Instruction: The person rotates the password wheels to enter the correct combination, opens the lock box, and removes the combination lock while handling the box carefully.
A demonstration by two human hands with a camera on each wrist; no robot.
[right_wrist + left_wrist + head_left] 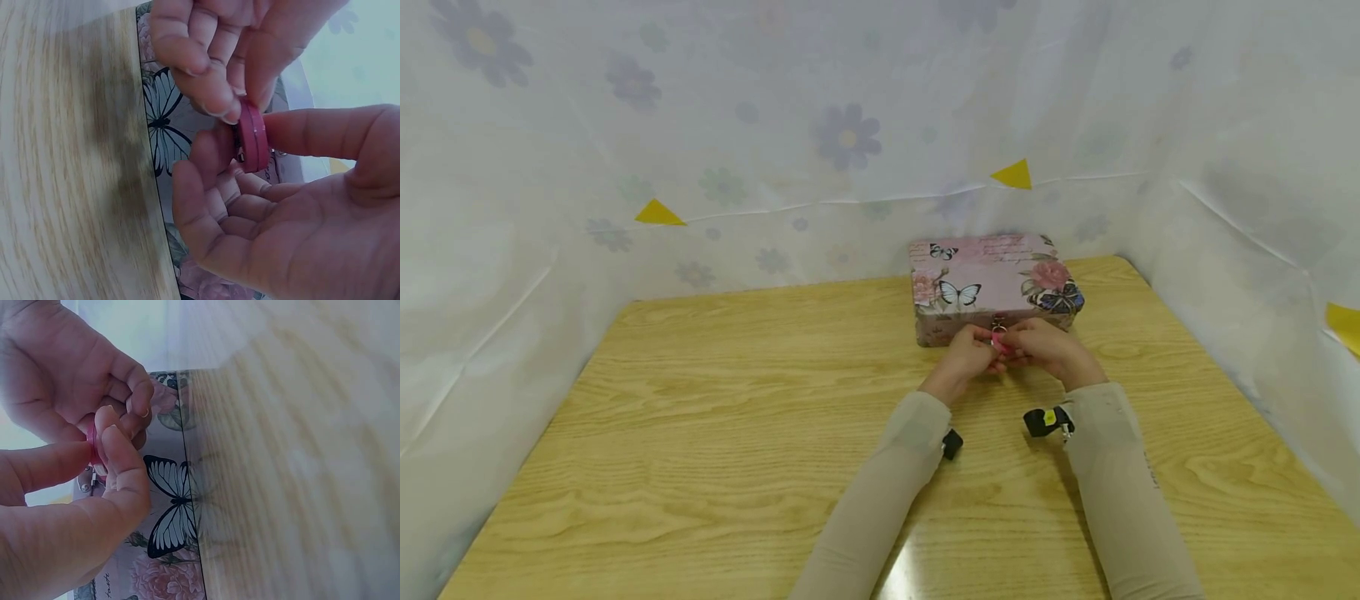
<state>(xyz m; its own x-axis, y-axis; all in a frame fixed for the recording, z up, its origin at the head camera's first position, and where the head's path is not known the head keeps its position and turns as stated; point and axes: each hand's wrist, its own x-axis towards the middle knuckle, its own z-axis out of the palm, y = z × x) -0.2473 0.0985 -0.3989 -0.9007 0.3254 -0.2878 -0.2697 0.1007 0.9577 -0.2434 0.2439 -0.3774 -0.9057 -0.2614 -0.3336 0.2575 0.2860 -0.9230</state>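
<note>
A closed pink box printed with butterflies and roses lies at the back right of the table. At its front clasp hangs a small pink-red padlock with a silvery loop above it. My left hand pinches one end of the padlock between thumb and fingertips. From the other side, my right hand grips the padlock body with thumb and index finger, its other fingers curled below. Both hands almost meet in front of the box, and fingers cover much of the padlock in the left wrist view.
The wood-grain table stretches left and forward of the box. A white flowered curtain hangs behind and at the sides, with yellow triangles on it. Black straps hang beside the wrists.
</note>
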